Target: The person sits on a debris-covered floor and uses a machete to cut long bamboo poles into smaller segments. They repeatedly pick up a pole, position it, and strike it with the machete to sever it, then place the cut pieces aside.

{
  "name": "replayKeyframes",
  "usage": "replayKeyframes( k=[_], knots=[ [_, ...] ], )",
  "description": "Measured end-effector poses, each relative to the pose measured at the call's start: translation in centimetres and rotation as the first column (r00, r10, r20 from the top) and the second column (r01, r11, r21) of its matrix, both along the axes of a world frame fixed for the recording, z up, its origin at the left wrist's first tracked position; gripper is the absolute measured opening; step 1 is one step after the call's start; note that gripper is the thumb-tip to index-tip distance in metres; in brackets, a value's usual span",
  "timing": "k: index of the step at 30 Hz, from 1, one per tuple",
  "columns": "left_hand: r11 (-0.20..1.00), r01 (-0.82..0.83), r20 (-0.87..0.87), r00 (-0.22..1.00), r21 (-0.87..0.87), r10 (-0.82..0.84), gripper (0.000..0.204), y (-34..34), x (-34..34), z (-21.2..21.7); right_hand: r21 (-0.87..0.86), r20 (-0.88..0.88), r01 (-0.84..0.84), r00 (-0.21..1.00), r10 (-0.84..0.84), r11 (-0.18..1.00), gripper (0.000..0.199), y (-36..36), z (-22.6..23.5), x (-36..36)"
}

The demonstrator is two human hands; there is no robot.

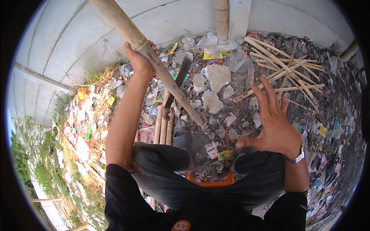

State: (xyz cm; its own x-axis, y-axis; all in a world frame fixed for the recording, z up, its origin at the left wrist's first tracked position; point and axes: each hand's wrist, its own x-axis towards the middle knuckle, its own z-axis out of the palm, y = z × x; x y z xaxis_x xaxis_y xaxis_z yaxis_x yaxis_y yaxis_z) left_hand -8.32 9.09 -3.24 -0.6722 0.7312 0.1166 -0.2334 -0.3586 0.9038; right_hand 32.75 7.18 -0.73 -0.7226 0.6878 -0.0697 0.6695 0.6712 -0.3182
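Observation:
My left hand is closed around a long bamboo pole that slants from the upper left down to the ground, its lower end resting near my feet. A machete-like blade with a dark handle lies on the ground just behind the pole. My right hand hovers over the littered ground with fingers spread wide and nothing in it; a metal watch sits on its wrist. I sit on an orange stool, knees apart.
Split bamboo strips lie piled at the upper right. Short bamboo pieces lie by my left knee. Flat stones and plastic litter cover the ground. A concrete wall and an upright bamboo post stand behind.

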Motion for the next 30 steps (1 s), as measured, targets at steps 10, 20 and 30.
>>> replayKeyframes(
  k=[10,20,30],
  knots=[
    [0.907,-0.415,-0.048,0.910,-0.068,0.413,0.074,0.1,7.4,0.5,0.016,-0.088,0.006,0.996,-0.005,1.000,0.135,-0.3,0.2,-1.3],
    [0.956,-0.288,-0.107,0.954,-0.063,0.280,0.066,-0.9,10.3,1.1,-0.859,-0.511,-0.380,0.669,-0.539,0.342,0.093,2.1,-2.0,-1.6],
    [0.994,0.083,-0.085,0.992,-0.069,-0.088,0.074,-0.5,7.0,-0.6,-0.692,-0.426,-0.721,0.424,-0.799,-0.014,0.105,1.5,-0.7,-1.9]
  ],
)
